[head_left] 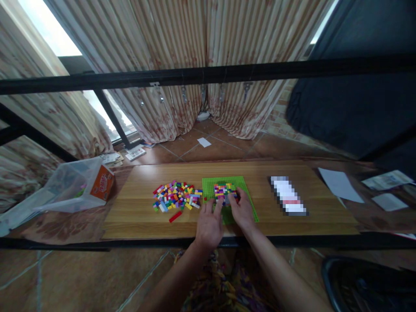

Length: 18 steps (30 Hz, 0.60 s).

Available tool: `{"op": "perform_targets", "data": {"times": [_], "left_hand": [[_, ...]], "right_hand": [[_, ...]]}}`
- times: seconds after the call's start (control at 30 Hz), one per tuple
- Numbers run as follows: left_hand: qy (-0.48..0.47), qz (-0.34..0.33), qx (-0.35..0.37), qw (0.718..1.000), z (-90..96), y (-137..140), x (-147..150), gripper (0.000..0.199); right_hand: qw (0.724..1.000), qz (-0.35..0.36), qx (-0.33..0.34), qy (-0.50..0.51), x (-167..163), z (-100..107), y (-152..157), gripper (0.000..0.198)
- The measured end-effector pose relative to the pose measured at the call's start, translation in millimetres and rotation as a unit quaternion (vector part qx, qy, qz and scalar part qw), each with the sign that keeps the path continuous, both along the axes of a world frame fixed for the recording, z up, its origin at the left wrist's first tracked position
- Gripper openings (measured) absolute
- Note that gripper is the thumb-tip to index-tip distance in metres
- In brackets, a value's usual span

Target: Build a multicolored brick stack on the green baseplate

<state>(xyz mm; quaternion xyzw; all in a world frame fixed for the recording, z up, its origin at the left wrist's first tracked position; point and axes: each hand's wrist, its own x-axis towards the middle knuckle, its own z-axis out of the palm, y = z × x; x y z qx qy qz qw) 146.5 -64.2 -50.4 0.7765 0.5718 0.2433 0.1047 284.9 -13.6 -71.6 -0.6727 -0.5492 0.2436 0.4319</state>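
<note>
A light green studded baseplate [208,182] lies on the wooden board. On it sits a low, many-coloured build of toy bricks [224,189]. My left hand [209,223] rests at the build's near left corner, fingers stretched forward and touching its front edge. My right hand [243,211] curls around the build's right side, with the thumb in front and the fingers beyond; it grips that edge. Whether a loose brick is under the fingertips is hidden. Left of the baseplate spreads a pile of loose toy bricks [177,195], with a long red brick [175,216] apart in front.
A pixelated phone-like rectangle [288,196] lies on the wooden board [130,216] at right. At left stands a clear plastic bin [74,203] with an orange label. Paper sheets [341,184] lie at far right. A black bar [208,76] crosses beyond the table.
</note>
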Motion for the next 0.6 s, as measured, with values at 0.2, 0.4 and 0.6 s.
{"op": "perform_targets", "data": {"times": [0.2,0.4,0.6], "left_hand": [[0.106,0.024,-0.010,0.994,6.6,0.2,4.7,0.059],[0.117,0.008,0.000,0.993,7.3,4.9,0.9,0.054],[0.129,-0.018,-0.017,0.991,3.3,6.8,-1.5,0.059]], "right_hand": [[0.999,0.003,0.018,-0.040,-3.9,3.7,-6.9,0.056],[0.999,-0.013,0.008,-0.036,-7.3,7.5,-8.8,0.052],[0.999,-0.016,0.021,-0.032,-7.1,4.4,-7.6,0.051]]}}
